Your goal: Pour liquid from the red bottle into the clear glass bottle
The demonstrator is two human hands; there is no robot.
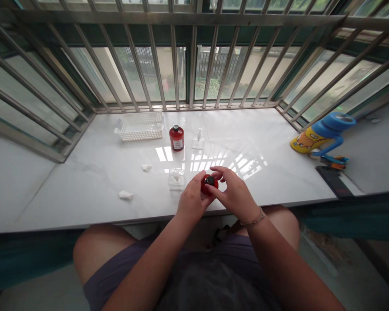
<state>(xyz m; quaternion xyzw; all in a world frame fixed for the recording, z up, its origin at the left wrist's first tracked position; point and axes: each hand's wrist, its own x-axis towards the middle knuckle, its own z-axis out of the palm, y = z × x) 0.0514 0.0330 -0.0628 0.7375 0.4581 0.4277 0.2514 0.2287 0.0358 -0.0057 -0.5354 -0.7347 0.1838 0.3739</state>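
Note:
At the table's front edge, my left hand (193,195) is closed around the side of a small red bottle (215,183). My right hand (235,192) curls over the top, its thumb and fingers at the bottle's black cap (209,180). The bottle looks upright, and the hands cover much of its body. A clear square container (176,180) stands just left of my left hand. Farther back is a second red bottle (176,139) with a black cap and a pale label. Beside that one stands a clear bottle with a pump top (199,140).
A white perforated basket (141,127) sits at the back left. Two crumpled white pieces (125,195) lie on the left of the white tabletop (84,190). On the right are a blue-and-yellow tumbler (320,134) and a dark phone (334,181). Metal bars (191,65) line the window behind.

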